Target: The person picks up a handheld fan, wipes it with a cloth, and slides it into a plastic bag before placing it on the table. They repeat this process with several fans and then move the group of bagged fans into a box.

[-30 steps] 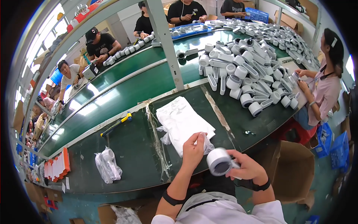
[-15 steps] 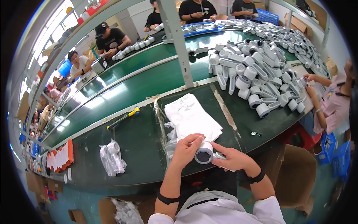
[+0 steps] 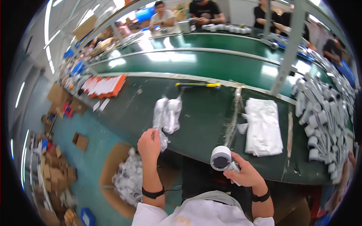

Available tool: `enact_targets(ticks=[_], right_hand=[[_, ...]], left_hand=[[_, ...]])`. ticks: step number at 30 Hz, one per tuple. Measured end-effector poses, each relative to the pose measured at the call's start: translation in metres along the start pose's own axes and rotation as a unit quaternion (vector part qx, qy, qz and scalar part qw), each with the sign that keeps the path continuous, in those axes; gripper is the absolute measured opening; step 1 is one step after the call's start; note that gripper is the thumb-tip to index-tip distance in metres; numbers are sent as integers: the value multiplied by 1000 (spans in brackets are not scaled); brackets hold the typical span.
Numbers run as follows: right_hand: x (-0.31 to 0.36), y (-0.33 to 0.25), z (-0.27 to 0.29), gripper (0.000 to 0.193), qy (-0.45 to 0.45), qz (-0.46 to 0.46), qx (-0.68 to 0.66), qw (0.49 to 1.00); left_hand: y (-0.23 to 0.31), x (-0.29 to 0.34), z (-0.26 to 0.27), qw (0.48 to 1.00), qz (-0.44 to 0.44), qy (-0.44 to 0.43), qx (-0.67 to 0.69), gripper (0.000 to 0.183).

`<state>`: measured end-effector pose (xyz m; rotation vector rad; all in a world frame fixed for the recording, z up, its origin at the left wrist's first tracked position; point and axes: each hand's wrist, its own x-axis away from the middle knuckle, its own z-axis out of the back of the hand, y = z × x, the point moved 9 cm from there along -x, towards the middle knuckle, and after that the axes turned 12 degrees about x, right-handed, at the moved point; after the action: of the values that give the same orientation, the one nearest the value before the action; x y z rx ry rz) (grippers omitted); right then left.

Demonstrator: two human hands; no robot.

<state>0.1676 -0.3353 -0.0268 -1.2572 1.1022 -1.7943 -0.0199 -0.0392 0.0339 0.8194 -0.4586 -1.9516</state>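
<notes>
My right hand grips the handle of a white-and-grey handheld device. Its round, drum-shaped head has a dark face in a grey ring and points up toward me. My left hand is over the table's front edge, its fingers pinched together; what they hold, if anything, I cannot make out. Right beside those fingers lies the loose end of clear plastic around two bagged devices. A stack of white plastic bags lies on the dark green table beyond my right hand.
A yellow-and-black hand tool lies farther back, and orange-and-white sheets at the left. A large heap of devices covers the right side. Below the edge stands a cardboard box of bagged items. A metal post rises behind; people work opposite.
The view has swung left. My left hand has let go of the device and moved left to beside the bagged pair. My right hand still holds the device.
</notes>
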Motion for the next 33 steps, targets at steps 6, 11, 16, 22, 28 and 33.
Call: enact_targets(ticks=[6,11,16,22,28,33], right_hand=[[-44,-33,-88,70,-116,98,122,981],[-68,-39,-172,74,-219,140,156,953],[-90,-29,-229,89,-322,60,113,938],[-99,-36,-251,100,-429,51,171,886],[-114,-46,-249,83,-411,83,196,886],[-121,-53,-230,72,-320,74,201,923]], left_hand=[[-148,41,50,985,168,36,17,23],[-190,97,54,905,237,84,344,16],[-173,109,40,856,292,31,426,19],[-146,107,42,844,283,-67,450,24],[-130,99,40,854,232,-130,447,23],[-106,89,40,874,164,-129,439,21]])
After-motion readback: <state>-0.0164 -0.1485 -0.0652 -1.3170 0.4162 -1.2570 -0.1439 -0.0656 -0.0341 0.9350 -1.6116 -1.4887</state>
